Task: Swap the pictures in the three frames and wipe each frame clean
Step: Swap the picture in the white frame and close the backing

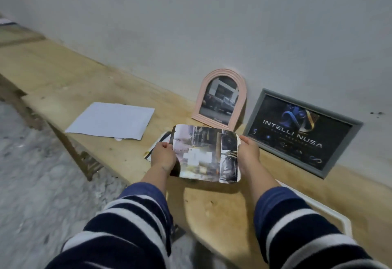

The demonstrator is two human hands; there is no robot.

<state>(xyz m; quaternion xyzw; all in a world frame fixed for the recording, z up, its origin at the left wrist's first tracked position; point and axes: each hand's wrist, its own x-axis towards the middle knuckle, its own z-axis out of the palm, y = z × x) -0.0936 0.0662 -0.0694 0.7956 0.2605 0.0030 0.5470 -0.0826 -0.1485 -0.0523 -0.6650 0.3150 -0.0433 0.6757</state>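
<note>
I hold a printed collage picture (206, 154) flat above the wooden bench, my left hand (163, 155) gripping its left edge and my right hand (249, 152) its right edge. Under its left side, part of a dark-edged frame or sheet (164, 138) peeks out; most of it is hidden. A pink arched frame (220, 97) with a car photo leans on the wall behind. To its right a grey rectangular frame (301, 131) with a dark "INTELLI NUSA" print also leans on the wall.
White paper sheets (112, 120) lie on the wooden bench (63, 77) to the left. A white plastic edge (331, 211) shows at the lower right. The bench's front edge drops to a grey speckled floor (38, 184).
</note>
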